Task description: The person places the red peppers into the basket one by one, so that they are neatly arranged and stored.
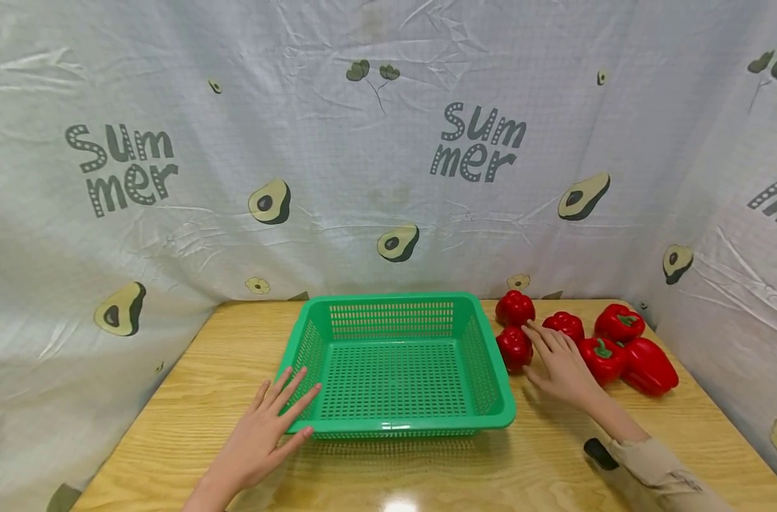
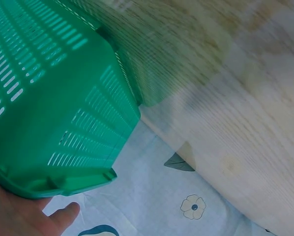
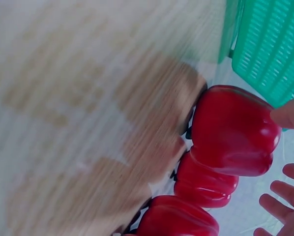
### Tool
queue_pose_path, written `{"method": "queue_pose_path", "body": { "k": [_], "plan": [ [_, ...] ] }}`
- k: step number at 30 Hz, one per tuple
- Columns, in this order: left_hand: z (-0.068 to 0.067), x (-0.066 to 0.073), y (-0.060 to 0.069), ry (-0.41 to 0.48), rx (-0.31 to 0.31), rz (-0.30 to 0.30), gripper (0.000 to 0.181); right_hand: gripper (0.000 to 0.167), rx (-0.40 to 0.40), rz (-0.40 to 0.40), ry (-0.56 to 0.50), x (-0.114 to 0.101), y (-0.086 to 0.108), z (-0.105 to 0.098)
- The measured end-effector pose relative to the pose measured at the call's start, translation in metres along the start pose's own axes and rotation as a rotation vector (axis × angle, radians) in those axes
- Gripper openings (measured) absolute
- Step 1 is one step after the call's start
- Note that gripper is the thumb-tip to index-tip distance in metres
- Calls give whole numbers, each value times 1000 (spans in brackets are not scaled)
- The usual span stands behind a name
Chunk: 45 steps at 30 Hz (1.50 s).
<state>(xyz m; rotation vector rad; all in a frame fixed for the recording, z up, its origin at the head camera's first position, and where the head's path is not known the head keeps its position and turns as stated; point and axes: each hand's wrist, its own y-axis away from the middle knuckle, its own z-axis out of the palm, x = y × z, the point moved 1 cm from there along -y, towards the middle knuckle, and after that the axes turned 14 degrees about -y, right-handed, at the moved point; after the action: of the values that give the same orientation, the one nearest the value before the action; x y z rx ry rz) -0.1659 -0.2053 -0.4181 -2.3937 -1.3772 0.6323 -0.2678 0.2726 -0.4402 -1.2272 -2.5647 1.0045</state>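
A green plastic basket (image 1: 414, 426) with slotted walls stands on the wooden table. At its front left corner my left hand (image 1: 257, 435) rests on the rim, fingers straight and spread. My right hand (image 1: 563, 368) hovers beside a red bell pepper (image 1: 513, 349) just right of the basket, fingers extended and apart. The right wrist view has that pepper (image 3: 234, 132) between the thumb (image 3: 289, 114) and the spread fingers (image 3: 277, 206), not gripped. Whether the thumb touches it, I cannot tell. Another red pepper (image 1: 515, 308) sits just behind.
Several more red bell peppers lie right of my hand, among them one with a green stem (image 1: 603, 360) and one on its side (image 1: 649, 366). A dark oval object (image 1: 600, 454) shows by the right sleeve. Printed cloth (image 1: 337, 263) hangs behind the table (image 1: 190, 398).
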Motion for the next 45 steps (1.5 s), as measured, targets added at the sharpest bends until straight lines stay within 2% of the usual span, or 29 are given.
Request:
{"method": "queue_pose_path", "body": {
  "k": [4,15,27,33,36,41,45],
  "plan": [
    [1,1,1,-6,-2,-1,61,74,-17,26,7,4,-3,3],
    [0,1,0,5,-7,-8,60,79,-129,114,0,12,-12,12],
    [-4,1,-2,8,-57,-63,61,80,-208,129,21,16,-23,18],
    [-6,-6,2,11,-54,-97,64,80,-235,127,21,15,-26,20],
    [-6,-11,4,1,-81,-130,67,82,-247,129,37,16,-27,21],
    [-6,-14,6,24,-162,-186,73,83,-266,131,65,17,-28,23],
    [-5,-14,6,20,-175,-199,75,83,-282,142,76,17,-27,24]
  ]
}}
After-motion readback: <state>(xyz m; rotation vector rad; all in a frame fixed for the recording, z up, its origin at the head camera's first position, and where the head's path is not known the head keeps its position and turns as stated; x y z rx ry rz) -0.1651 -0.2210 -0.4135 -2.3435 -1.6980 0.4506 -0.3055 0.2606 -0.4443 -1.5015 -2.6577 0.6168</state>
